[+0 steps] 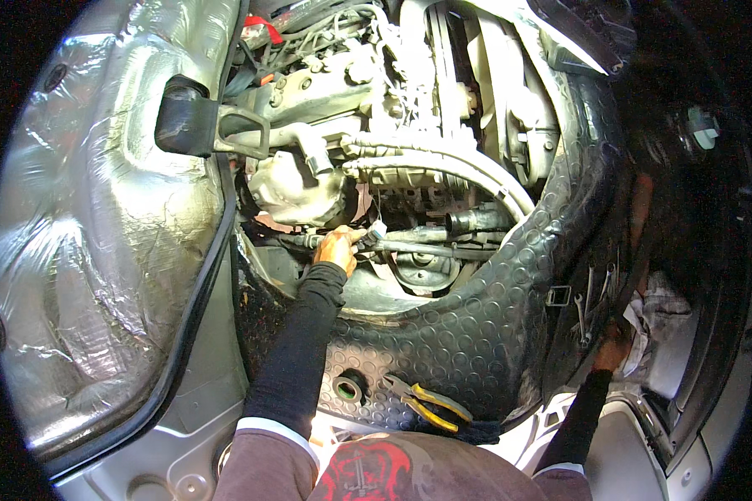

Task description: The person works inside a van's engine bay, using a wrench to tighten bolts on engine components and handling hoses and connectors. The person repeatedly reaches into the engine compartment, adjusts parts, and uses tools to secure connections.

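My left hand (337, 251) reaches into the open engine bay, its fingers closed round what looks like a small electrical connector (378, 230) with a pale end. A thin wire seems to rise from it. Just beside it, a dark hose (426, 248) runs across the bay. Low at the right, my right hand (612, 347) lies in shadow next to a crumpled white rag (635, 338). Its fingers are too dark to make out. Several wrenches (583, 309) lie on the black mat near that hand.
Yellow-handled pliers (430, 403) and a roll of tape (348, 387) lie on the dimpled black mat (476, 342) before me. A silver-lined hatch (117, 209) with a black latch (185, 115) stands at the left. Pale curved hoses (468, 163) and the engine (322, 88) fill the bay.
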### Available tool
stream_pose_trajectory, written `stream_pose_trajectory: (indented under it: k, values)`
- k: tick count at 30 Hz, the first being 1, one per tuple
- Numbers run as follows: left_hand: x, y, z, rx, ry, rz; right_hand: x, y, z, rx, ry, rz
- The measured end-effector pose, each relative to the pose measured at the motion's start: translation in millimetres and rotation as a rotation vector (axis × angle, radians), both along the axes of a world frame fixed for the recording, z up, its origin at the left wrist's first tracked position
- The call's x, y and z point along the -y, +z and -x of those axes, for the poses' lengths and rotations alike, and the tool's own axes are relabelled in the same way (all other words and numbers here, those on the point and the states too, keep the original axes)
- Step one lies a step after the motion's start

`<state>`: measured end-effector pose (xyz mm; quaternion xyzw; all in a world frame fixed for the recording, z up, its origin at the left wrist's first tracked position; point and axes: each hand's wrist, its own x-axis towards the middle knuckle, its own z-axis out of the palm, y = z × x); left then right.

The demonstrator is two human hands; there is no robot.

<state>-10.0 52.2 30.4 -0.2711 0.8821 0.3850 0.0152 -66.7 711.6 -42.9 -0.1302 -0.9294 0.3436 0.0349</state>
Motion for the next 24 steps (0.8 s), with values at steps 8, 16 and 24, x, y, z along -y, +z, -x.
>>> stream_pose_trajectory:
  k: [8, 16, 24]
  values:
    - [-9, 4, 12, 0.362, -0.196, 0.257, -13, -4, 3, 0.199, -0.158, 0.383]
    - [-18, 30, 13, 0.204, -0.039, 0.317, 19, 27, 12, 0.136, -0.051, 0.14]
    - [-25, 38, 7, 0.283, -0.064, 0.223, 13, 21, 11, 0.018, 0.102, -0.079]
